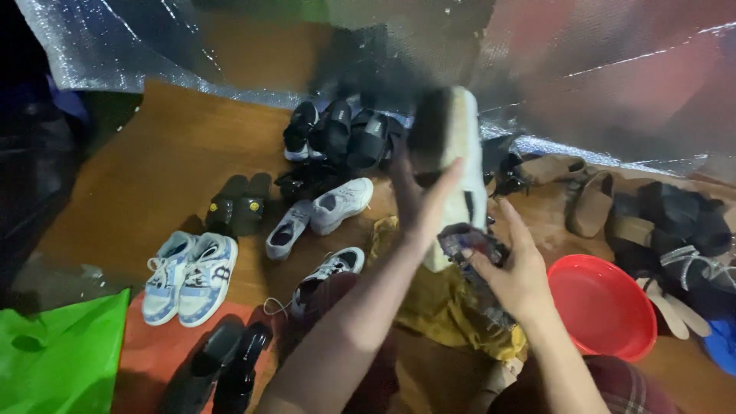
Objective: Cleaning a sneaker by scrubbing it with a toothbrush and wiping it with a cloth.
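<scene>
Shoe cleaning is the step we judge to be in hand: our left hand (425, 203) holds up a shoe with a pale sole (460, 165), sole side turned toward us, our fingers (445, 184) wrapped around its edge and pressed flat against the sole. The upper part is dark and blurred, so we cannot tell what kind of shoe it is. Our right hand (515, 276) sits just below and to the right of it, fingers curled around a dark crumpled cloth (475, 245) that touches the lower end of the sole.

Under both hands lies a mustard-yellow fabric (445, 307), and just right of the right hand stands a red basin (606, 307) on the wooden floor (169, 161). Left of the left hand, well apart, we see a pair of white and blue sneakers (188, 276), grey and white sneakers (318, 215), black sandals (238, 207) and a pair of black shoes (226, 368). Beyond the fingers, a cluster of black shoes (337, 134) lines the silvery sheet (613, 77).

As we judge it, the next move calls for a steady left grip while the cloth is drawn along the sole.
</scene>
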